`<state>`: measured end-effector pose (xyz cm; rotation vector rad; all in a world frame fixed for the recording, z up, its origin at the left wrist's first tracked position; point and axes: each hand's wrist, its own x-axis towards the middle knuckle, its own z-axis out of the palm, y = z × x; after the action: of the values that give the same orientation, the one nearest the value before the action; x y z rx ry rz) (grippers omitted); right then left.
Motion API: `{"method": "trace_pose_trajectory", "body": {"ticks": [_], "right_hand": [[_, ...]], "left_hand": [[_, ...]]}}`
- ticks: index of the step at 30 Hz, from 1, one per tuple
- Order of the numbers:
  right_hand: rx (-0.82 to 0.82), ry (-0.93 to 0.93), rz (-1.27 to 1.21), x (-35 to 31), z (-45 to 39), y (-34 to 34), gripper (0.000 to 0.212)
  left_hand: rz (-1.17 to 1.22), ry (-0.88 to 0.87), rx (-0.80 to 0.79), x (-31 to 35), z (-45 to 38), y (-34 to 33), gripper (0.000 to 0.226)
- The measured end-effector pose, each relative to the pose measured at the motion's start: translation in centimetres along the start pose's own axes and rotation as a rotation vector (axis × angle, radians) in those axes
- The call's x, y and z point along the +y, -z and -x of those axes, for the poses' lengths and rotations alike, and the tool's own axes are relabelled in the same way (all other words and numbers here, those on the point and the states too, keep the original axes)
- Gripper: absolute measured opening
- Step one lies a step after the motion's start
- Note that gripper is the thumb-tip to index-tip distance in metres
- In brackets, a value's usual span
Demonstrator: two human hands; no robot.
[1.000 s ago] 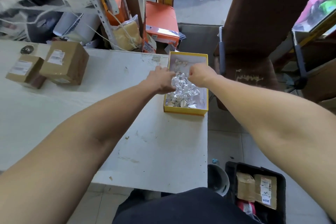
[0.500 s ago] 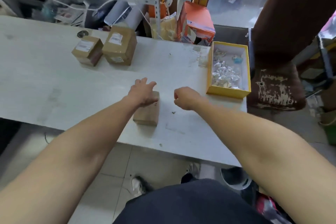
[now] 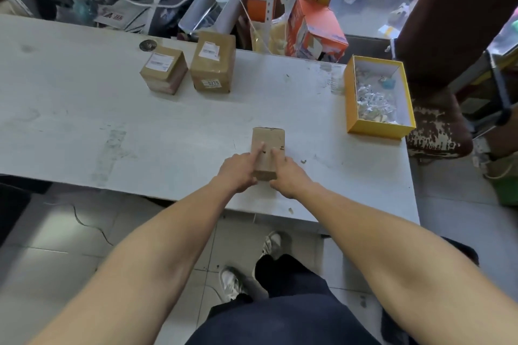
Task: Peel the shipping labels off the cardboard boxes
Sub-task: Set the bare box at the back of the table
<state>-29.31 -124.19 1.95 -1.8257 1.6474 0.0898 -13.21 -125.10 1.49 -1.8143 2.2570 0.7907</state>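
Where legible, label [image 3: 211, 83] "0275"

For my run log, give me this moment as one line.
hands: left hand and right hand grip small box on table | label on it: none visible | two labelled boxes untouched

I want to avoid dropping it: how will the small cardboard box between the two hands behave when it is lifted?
The small cardboard box looks stiff: its edges stay straight under both hands. It is probably light, being small. Its flat faces should neither roll nor slip much, though standing tall it may tip.
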Motion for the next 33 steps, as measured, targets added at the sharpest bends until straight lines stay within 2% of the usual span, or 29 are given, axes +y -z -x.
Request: {"method": "trace_pose_trajectory", "body": {"ticks": [4, 10, 17, 24, 29, 33], "right_hand": [[0.106, -0.023, 0.016, -0.6, -2.0, 0.9, 0.068], [0.179, 0.043, 0.063, -2.1, -9.8, 7.7, 0.065], [0.261, 0.048, 0.099, -3.7, -19.1, 14.5, 0.063], [0.268, -0.031, 0.061, -2.9, -25.5, 14.8, 0.053], [0.273, -0.072, 0.049, -2.3, -27.5, 13.2, 0.046], [0.242, -0.101, 0.078, -2.4, -27.3, 14.1, 0.056]], "left_hand": [[0.031, -0.037, 0.084, -0.8, -1.9, 1.6, 0.082], [-0.002, -0.059, 0.197, -2.6, -8.5, 8.2, 0.079], [0.048, -0.054, 0.255, -3.6, -18.6, 14.3, 0.076], [0.038, -0.112, 0.209, -5.4, -25.9, 14.6, 0.07], [0.009, -0.146, 0.209, -6.5, -28.1, 13.7, 0.064], [-0.06, -0.141, 0.106, -6.4, -28.6, 15.5, 0.065]]}}
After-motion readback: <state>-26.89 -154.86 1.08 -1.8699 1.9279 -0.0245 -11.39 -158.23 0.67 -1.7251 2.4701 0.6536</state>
